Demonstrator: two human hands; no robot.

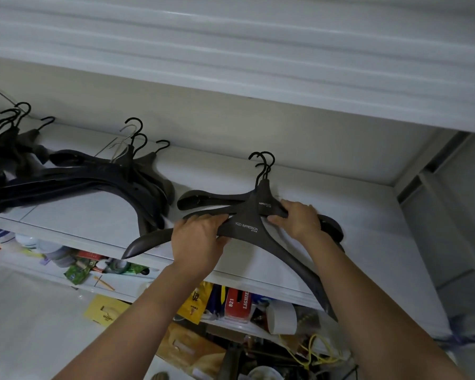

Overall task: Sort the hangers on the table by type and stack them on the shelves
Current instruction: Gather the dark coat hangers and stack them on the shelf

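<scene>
1. The left hand (200,238) was clamped on the stack of dark hangers (244,227), fingers curled over the left arm close to the neck.
2. The right hand (299,220) pinched the same stack on its right arm, thumb under and fingers on top.
3. That stack lay flat on the white shelf (80,215), hooks (261,165) pointing to the back wall; one long arm stuck out past the front edge.
4. I counted two hangers in it, possibly three, since they overlapped too closely to tell.
5. To its left, just beside it, sat a bigger pile of hangers (107,176), and farther left another heap (6,149).
6. On the lower shelf (258,329) lay clutter: a red box (237,303), a white roll (281,316) and a yellow cord (313,352).
</scene>
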